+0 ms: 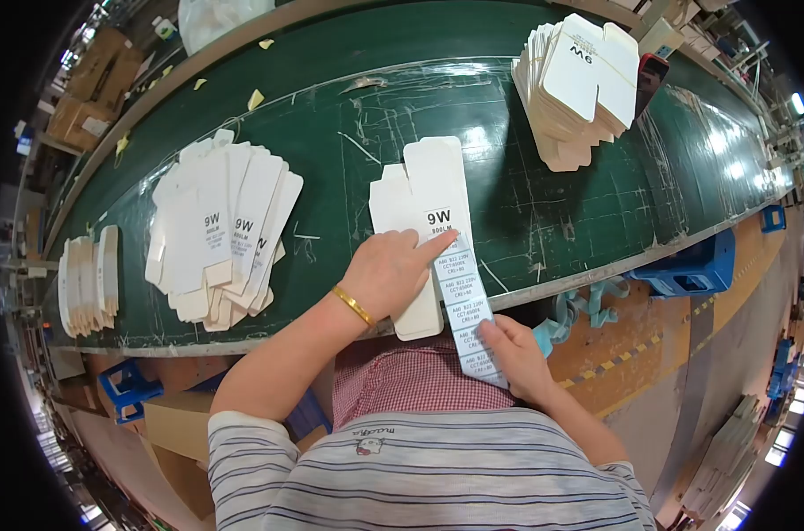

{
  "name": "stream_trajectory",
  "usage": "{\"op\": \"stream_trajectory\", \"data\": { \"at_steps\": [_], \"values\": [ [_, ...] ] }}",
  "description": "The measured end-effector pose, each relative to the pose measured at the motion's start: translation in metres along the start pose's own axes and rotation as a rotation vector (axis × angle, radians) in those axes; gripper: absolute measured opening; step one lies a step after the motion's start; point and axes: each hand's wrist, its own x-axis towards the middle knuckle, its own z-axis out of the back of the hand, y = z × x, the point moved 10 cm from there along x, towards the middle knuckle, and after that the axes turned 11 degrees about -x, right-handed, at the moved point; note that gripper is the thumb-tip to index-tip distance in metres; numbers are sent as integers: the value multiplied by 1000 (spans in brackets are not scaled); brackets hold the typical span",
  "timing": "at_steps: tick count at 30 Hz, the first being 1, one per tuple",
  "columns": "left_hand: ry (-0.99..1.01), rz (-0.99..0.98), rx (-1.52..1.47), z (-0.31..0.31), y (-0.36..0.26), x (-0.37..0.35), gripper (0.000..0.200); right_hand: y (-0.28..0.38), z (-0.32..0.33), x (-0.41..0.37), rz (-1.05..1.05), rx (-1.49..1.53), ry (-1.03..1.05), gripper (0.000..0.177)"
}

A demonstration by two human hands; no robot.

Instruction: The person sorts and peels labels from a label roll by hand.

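Observation:
A flat white carton (433, 177) printed "9W" lies on the green table in front of me. My left hand (389, 273), with a gold bracelet at the wrist, rests on it. Its index finger stretches out and presses near the small print below "9W"; the other fingers are partly bent, and nothing is gripped. From that fingertip a strip of pale blue labels (463, 288) runs down past the table edge. My right hand (519, 356) is closed on the strip's lower part, thumb on top. The strip's far end is hidden near my lap.
To the left lies a fanned pile of white 9W cartons (189, 195), with another carton stack (88, 281) at the far left. A tall carton bundle (588, 75) stands back right beside a dark red-edged object (652, 81). Blue stools (699, 265) stand beyond the table edge (588, 276).

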Motion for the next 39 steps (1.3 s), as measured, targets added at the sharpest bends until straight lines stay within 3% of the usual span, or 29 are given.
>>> {"op": "stream_trajectory", "data": {
  "at_steps": [3, 7, 12, 16, 20, 23, 25, 27, 39],
  "values": [
    [-4, 14, 5, -3, 1, -2, 51, -8, 3, -9, 60, 74, 38, 35],
    [25, 63, 22, -8, 7, -3, 50, -13, 8, -26, 144, -135, 71, 39],
    [53, 99, 27, -4, 1, -4, 41, 4, 6, -62, 332, -351, 235, 26],
    [-138, -123, 98, 7, -27, -33, 31, 13, 15, -76, 520, -367, 288, 21],
    [-218, -138, 100, 9, -39, -47, 35, 18, 18, -80, 518, -422, 229, 24],
    [-256, -199, 43, 8, -45, -34, 37, 37, 5, -81, 657, -512, 179, 25],
    [-175, -129, 23, 11, -52, -25, 40, 48, -3, -86, 821, -576, 142, 22],
    [-143, -201, 93, 8, -59, -22, 40, 56, -7, -85, 915, -623, 62, 19],
    [-156, -359, 273, -5, -40, -5, 21, 56, -4, -80, 1000, -569, -70, 17]
  ]
}}
